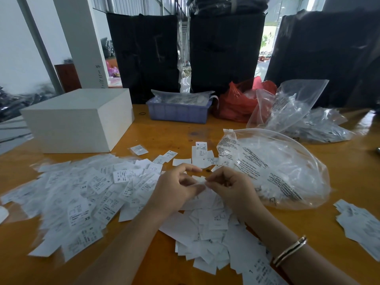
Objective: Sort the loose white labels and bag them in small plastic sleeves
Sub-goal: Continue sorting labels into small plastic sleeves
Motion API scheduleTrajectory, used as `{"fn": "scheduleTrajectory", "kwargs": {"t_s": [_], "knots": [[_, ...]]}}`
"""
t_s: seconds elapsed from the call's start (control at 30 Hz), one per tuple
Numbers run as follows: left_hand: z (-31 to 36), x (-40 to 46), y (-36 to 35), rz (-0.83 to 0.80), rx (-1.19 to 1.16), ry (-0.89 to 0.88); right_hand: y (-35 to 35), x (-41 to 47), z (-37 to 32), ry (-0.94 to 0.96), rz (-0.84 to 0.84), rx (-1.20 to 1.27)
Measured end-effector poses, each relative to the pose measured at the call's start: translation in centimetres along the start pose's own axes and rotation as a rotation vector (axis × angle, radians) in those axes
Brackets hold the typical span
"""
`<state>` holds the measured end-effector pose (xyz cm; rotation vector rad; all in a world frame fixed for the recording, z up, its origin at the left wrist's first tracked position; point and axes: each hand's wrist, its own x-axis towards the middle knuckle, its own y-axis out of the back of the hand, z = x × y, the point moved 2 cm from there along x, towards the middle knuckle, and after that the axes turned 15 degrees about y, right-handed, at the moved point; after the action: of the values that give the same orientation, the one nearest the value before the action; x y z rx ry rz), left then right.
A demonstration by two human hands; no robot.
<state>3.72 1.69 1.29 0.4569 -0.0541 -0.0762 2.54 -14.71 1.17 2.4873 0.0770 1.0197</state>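
Note:
Several loose white labels (pixel 86 194) printed with sizes such as XS and XL lie spread over the left and middle of the wooden table (pixel 164 132). More labels (pixel 211 229) are heaped under my hands. My left hand (pixel 174 188) and my right hand (pixel 230 188) meet above the heap, and both pinch a small white label in a thin clear sleeve (pixel 200 179) between their fingertips. A small stack of XL labels (pixel 201 153) lies just beyond my hands.
A large clear plastic bag (pixel 273 167) with printed text lies to the right of my hands. A white box (pixel 80 120), a blue tray (pixel 178 112), a red bag (pixel 236 103) and more clear bags (pixel 298 108) stand further back. More labels (pixel 357 221) lie at the right edge.

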Motion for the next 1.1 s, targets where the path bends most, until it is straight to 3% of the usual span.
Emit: {"fn": "scheduleTrajectory", "kwargs": {"t_s": [0.13,0.23,0.3,0.37,0.43,0.53,0.63,0.93,1.1], "knots": [[0.3,-0.1,0.3,0.054,0.022,-0.029,0.0,0.1,-0.4,0.033,-0.012,-0.109],[0.1,0.1,1.4,0.293,0.047,-0.012,2.3,0.6,-0.4,0.111,0.286,-0.317],[-0.2,0.2,2.3,0.472,0.197,0.027,4.7,0.6,0.4,0.134,0.442,-0.513],[-0.7,0.5,2.9,0.603,0.402,0.082,6.4,0.3,1.8,-0.004,0.431,-0.698],[-1.3,0.8,3.3,0.655,0.564,0.138,7.1,-0.3,3.7,-0.260,0.275,-0.825],[-2.1,1.2,3.5,0.655,0.734,0.202,7.1,-0.8,5.5,-0.511,-0.018,-0.916],[-2.3,1.4,3.2,0.651,0.807,0.183,6.9,-0.8,6.0,-0.518,-0.110,-0.947],[-1.0,0.9,1.5,0.587,0.550,-0.076,7.6,-0.5,4.9,-0.316,0.313,-0.828],[-1.0,0.8,1.1,0.546,0.471,-0.107,7.4,-0.7,4.9,-0.292,0.343,-0.810]]}}
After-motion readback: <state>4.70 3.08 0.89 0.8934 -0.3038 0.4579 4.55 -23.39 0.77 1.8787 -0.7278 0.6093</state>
